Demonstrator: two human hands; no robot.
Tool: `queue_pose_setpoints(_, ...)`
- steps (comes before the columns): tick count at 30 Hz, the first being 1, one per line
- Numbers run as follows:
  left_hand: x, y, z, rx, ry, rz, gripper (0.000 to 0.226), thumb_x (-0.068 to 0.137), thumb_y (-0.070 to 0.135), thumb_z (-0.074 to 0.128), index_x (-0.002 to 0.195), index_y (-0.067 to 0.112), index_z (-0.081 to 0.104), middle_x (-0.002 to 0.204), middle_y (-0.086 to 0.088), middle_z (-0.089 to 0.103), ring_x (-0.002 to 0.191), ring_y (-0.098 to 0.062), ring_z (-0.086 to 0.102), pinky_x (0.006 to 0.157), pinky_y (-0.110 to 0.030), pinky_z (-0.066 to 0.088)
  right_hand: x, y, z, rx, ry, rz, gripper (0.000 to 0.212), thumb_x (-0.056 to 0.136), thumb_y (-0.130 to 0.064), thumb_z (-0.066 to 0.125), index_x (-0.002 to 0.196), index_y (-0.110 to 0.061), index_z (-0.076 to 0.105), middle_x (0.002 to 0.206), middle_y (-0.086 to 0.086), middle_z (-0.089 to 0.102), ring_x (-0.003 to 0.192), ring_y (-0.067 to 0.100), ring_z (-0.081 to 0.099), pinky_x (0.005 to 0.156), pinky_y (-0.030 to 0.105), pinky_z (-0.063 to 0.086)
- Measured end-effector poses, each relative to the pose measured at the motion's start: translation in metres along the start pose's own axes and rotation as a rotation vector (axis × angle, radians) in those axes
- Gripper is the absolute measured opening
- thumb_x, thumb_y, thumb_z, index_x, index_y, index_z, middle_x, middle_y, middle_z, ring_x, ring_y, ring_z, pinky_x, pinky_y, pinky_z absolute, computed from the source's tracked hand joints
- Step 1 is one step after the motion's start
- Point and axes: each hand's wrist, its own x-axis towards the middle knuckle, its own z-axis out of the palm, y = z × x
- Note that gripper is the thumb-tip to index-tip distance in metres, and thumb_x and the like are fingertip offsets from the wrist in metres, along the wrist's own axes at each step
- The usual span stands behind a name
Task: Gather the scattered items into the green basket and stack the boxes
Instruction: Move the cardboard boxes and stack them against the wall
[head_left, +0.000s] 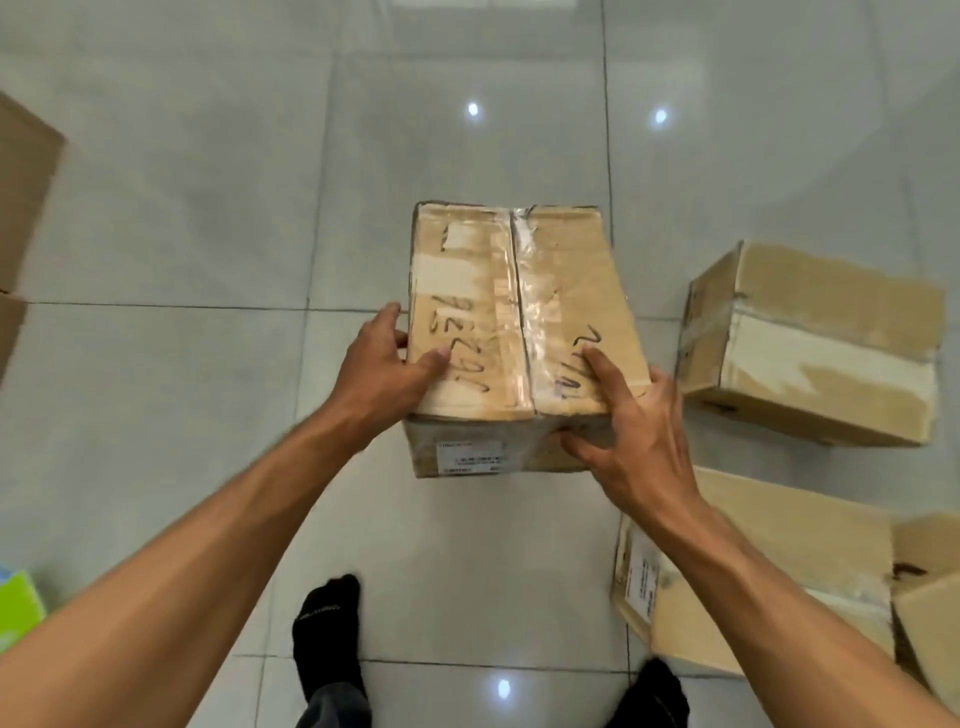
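Observation:
A taped cardboard box (519, 291) with black handwriting on top is in the middle of the view, above the tiled floor. My left hand (382, 366) grips its near left edge, thumb on the lid and fingers down the side. My right hand (631, 431) grips the near right corner, with fingers over the lid and thumb against the front face. Whether the box touches the floor is unclear. A second taped box (815, 343) lies on the floor to the right. A flatter box (769, 561) with a white label lies at the lower right.
Another cardboard box (930, 597) sits at the lower right edge. A stack of boxes (21, 208) shows at the left edge. A green object (18, 608) peeks in at the lower left. My feet in black socks (327, 634) stand on the grey tiles.

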Motion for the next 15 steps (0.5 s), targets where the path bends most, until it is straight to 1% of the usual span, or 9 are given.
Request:
queue_pose_setpoints(2, -0.019, 0.008, -0.042, -0.033, 0.062, 0.014, 0.058, 0.085, 0.032, 0.072, 0.138, 0.023, 0.048, 0.126, -0.004, 0.055, 0.103, -0.022, 0.062, 0.086, -0.045, 0.058, 0.003, -0.044, -0.020, -0.056, 0.014, -0.080, 0.101, 0.073, -0.041, 0.084, 0.150, -0.053, 0.021, 0.140, 0.012, 0.027, 0.125, 0.033, 0.035, 0.097, 0.046, 0.045)
queue_pose_setpoints(4, -0.034, 0.018, -0.086, -0.065, 0.117, 0.011, 0.053, 0.085, 0.031, 0.073, 0.133, 0.024, 0.053, 0.124, -0.005, 0.056, 0.103, -0.024, 0.062, 0.088, -0.046, 0.056, 0.009, -0.092, -0.038, -0.087, 0.023, -0.153, 0.101, 0.072, -0.042, 0.084, 0.150, -0.053, 0.021, 0.140, 0.012, 0.027, 0.124, 0.033, 0.034, 0.093, 0.047, 0.047)
queue_pose_setpoints(9, -0.071, 0.036, -0.217, -0.062, 0.308, 0.034, 0.054, 0.085, 0.034, 0.072, 0.134, 0.024, 0.051, 0.118, -0.001, 0.048, 0.105, -0.020, 0.058, 0.094, -0.043, 0.052, 0.021, -0.229, -0.074, -0.108, 0.021, -0.342, 0.101, 0.068, -0.044, 0.086, 0.150, -0.048, 0.028, 0.138, 0.018, 0.034, 0.123, 0.038, 0.039, 0.089, 0.049, 0.050)
queue_pose_setpoints(13, -0.105, 0.049, -0.328, -0.104, 0.429, 0.034, 0.057, 0.083, 0.037, 0.073, 0.134, 0.023, 0.051, 0.112, 0.005, 0.047, 0.102, -0.015, 0.055, 0.092, -0.034, 0.050, 0.019, -0.346, -0.099, -0.117, 0.028, -0.455, 0.101, 0.065, -0.046, 0.086, 0.149, -0.047, 0.032, 0.136, 0.019, 0.037, 0.122, 0.038, 0.040, 0.090, 0.047, 0.049)
queue_pose_setpoints(15, -0.124, 0.055, -0.386, -0.119, 0.494, 0.043, 0.058, 0.082, 0.037, 0.074, 0.133, 0.023, 0.052, 0.113, 0.005, 0.047, 0.104, -0.016, 0.055, 0.094, -0.035, 0.049, 0.017, -0.408, -0.113, -0.107, 0.046, -0.532, 0.100, 0.064, -0.044, 0.087, 0.149, -0.044, 0.035, 0.135, 0.021, 0.038, 0.122, 0.040, 0.040, 0.090, 0.048, 0.049)
